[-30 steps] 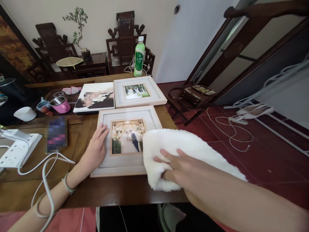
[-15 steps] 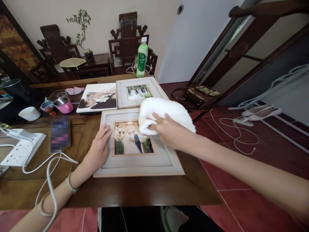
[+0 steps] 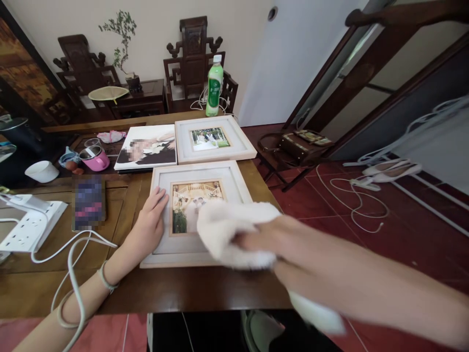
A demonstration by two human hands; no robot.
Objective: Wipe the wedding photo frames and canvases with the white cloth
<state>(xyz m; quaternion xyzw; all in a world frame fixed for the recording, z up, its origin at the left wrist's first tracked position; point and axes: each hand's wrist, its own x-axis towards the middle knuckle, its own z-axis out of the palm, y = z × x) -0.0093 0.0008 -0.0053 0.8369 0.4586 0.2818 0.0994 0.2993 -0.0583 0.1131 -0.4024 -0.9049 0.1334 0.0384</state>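
Note:
A light wooden picture frame (image 3: 172, 252) with a wedding photo lies flat on the brown wooden table (image 3: 172, 293) in front of me. My left hand (image 3: 152, 222) rests on its left edge, fingers stretched out along the border. In my right hand (image 3: 267, 239), blurred by motion, is a fluffy white cloth (image 3: 223, 230) that covers the frame's lower right part and some of the photo. Part of the cloth hangs below my wrist. Behind lie a second framed photo (image 3: 242, 146) and a white-edged photo panel (image 3: 146, 149), side by side.
A green bottle (image 3: 215, 88) stands at the table's far edge. To the left are a pink mug (image 3: 95, 159), a white cup (image 3: 42, 171), a power strip (image 3: 36, 225) and loose white cables (image 3: 73, 264). A brown bag (image 3: 302, 146) sits on a chair at the right.
My right hand has swept the white cloth from the frame's upper right down toward its lower right and nearer to me. My left hand has stayed on the left edge.

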